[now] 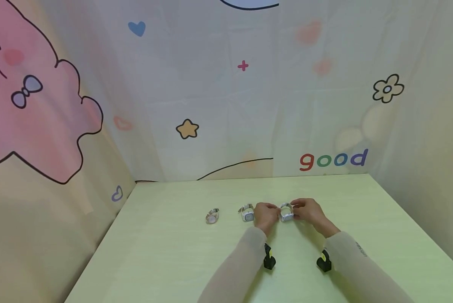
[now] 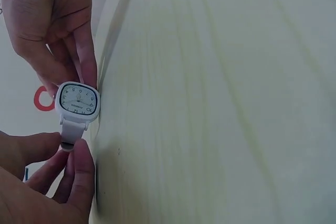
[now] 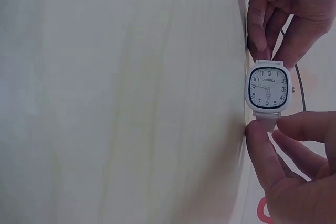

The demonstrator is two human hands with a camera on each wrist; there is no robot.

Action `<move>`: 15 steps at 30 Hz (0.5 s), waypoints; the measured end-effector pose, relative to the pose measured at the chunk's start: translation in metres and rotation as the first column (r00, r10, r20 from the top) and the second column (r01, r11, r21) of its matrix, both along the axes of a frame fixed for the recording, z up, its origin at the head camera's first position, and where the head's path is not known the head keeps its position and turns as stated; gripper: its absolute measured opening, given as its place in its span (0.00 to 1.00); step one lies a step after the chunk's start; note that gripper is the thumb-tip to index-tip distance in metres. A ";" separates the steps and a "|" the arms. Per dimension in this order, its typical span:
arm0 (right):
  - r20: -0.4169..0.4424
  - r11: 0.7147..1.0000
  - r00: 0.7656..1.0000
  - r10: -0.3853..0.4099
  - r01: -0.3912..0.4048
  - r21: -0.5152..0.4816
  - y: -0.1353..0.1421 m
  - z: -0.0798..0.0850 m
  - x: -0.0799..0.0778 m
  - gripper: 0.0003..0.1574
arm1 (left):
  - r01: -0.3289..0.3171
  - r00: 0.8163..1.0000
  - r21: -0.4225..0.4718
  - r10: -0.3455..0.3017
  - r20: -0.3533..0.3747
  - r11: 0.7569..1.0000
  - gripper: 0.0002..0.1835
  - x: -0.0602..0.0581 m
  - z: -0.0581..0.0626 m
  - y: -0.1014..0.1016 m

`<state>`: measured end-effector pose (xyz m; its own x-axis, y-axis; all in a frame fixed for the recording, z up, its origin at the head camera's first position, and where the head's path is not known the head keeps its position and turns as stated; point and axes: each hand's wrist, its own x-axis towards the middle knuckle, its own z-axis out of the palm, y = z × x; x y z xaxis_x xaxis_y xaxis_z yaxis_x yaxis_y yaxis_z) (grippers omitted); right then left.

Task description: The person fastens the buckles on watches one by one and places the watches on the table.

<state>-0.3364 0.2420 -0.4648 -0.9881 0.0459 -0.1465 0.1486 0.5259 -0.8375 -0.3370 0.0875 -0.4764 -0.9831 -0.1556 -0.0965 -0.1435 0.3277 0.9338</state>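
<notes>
A white wristwatch point(image 1: 286, 217) with a rounded-square dial stands between the two hands, its strap arched behind the case in the head view. My left hand point(image 1: 266, 216) pinches the strap on the 12 side between thumb and fingers, as the left wrist view shows at the watch point(image 2: 79, 100). From the other side, my right hand point(image 1: 310, 211) pinches the strap at the 6 end, clearest below the dial point(image 3: 268, 87) in the right wrist view. The rest of the strap is hidden behind the case in the wrist views.
Just left of the left hand stands a second white square watch point(image 1: 248, 216). Farther left lies a smaller round-dial watch point(image 1: 211, 218). All are on a pale table point(image 1: 154, 252), with a printed curtain point(image 1: 211, 84) behind it.
</notes>
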 end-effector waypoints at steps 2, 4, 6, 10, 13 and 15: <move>0.000 1.000 1.000 0.004 -0.004 0.005 -0.001 0.000 0.000 0.21 | -0.001 1.000 -0.018 0.001 0.002 1.000 0.03 0.000 0.000 -0.001; -0.005 1.000 1.000 0.008 -0.007 0.020 -0.001 0.000 0.001 0.21 | 0.000 1.000 -0.032 0.000 -0.004 0.999 0.03 0.000 0.002 -0.001; -0.016 0.999 1.000 0.011 -0.010 0.042 -0.001 0.000 0.001 0.21 | 0.001 1.000 -0.045 -0.002 -0.018 0.999 0.04 0.000 0.003 -0.002; -0.058 0.998 0.998 0.016 -0.013 0.062 -0.001 0.003 0.003 0.21 | 0.008 0.999 -0.008 -0.008 -0.045 1.000 0.03 0.001 0.013 -0.002; -0.093 0.999 0.996 0.003 0.002 0.051 -0.001 0.008 0.006 0.21 | 0.031 0.998 0.053 -0.028 -0.059 0.998 0.04 0.004 0.023 -0.004; -0.112 0.999 0.994 -0.012 0.017 0.041 -0.002 0.013 0.008 0.21 | 0.055 0.996 0.074 -0.049 -0.071 0.996 0.04 0.006 0.028 -0.007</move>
<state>-0.3284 0.2404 -0.4522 -0.9974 0.0640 -0.0332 0.0634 0.5595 -0.8264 -0.3312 0.0807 -0.4482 -0.9944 -0.0989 -0.0375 -0.0623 0.2612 0.9633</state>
